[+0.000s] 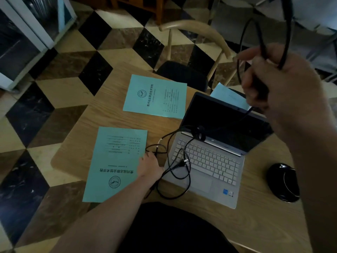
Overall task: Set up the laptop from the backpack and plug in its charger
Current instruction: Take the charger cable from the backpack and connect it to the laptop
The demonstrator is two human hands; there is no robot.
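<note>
A silver laptop [211,161] stands open on the wooden table [76,143], its screen dark. The black charger cable [175,168] lies in loose loops over the keyboard and the laptop's left edge, with a plug end [182,164] resting on the keys. My left hand [149,166] rests at the laptop's left side, fingers closed around a strand of the cable. My right hand [280,77] is raised above the screen, gripping looped black cable that rises out of the top of the view. No backpack is in view.
Two teal booklets [116,161] [156,96] lie left of the laptop, a third paper [228,96] behind the screen. A black mouse [282,181] sits at the right. A wooden chair [193,50] stands beyond the table on checkered floor.
</note>
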